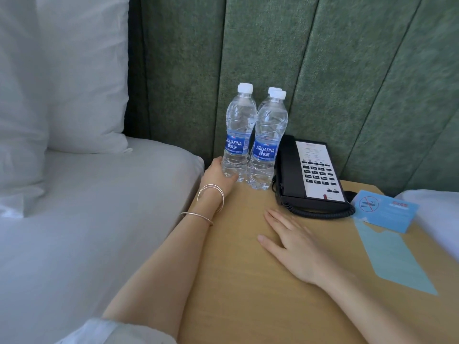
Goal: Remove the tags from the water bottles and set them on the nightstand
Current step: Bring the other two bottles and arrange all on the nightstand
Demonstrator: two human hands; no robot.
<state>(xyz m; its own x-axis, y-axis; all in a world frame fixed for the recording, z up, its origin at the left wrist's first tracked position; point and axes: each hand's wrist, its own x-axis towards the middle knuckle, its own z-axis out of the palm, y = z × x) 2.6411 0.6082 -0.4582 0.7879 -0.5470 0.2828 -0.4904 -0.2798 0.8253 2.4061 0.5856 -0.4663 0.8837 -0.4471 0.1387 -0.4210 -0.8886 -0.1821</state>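
Note:
Three clear water bottles with white caps and blue labels stand upright at the back left of the wooden nightstand (238,256). The left bottle (239,130) has my left hand (218,175) curled round its base. Beside it stands the right bottle (269,135), and the third bottle (272,90) is mostly hidden behind that one, with only its cap showing. My right hand (290,239) lies flat on the nightstand top with its fingers straight and holds nothing. Light blue paper tags (395,259) lie flat on the nightstand's right side.
A black desk phone (313,175) with a coiled cord sits right of the bottles. A blue no-smoking card (387,212) stands beside it. A green padded wall panel (323,70) rises behind. A white bed (87,219) with pillows lies to the left.

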